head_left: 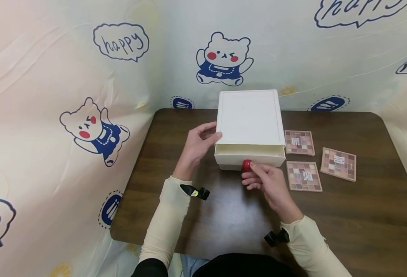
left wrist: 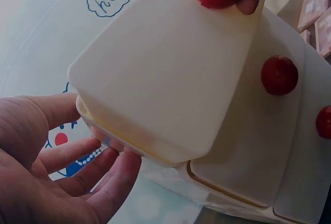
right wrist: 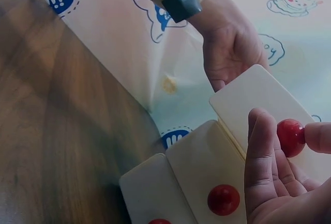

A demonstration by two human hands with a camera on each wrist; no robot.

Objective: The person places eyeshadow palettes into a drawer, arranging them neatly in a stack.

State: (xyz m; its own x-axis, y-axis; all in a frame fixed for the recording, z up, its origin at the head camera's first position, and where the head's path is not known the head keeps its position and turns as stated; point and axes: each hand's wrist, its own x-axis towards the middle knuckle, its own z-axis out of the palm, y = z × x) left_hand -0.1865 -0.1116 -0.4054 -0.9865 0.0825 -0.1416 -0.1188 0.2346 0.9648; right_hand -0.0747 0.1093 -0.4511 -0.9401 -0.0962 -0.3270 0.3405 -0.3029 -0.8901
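Observation:
A white drawer box (head_left: 247,115) stands near the back of the table, its top drawer (head_left: 229,160) pulled partway out. My right hand (head_left: 272,184) pinches that drawer's round red knob (head_left: 246,165) between thumb and finger, the other fingers loosely bent below. At the box's left side, my left hand (head_left: 197,144) touches the frame with its thumb near the front corner, fingers spread along the side. The left wrist view shows two lower drawers pushed in, with a middle knob (left wrist: 279,75) and a bottom knob (left wrist: 325,121).
Three eyeshadow palettes lie flat right of the box: one at the back (head_left: 299,142), one nearer the front (head_left: 304,176) and one farther right (head_left: 338,164). A printed cloth (head_left: 175,50) hangs behind and left of the brown table (head_left: 362,215).

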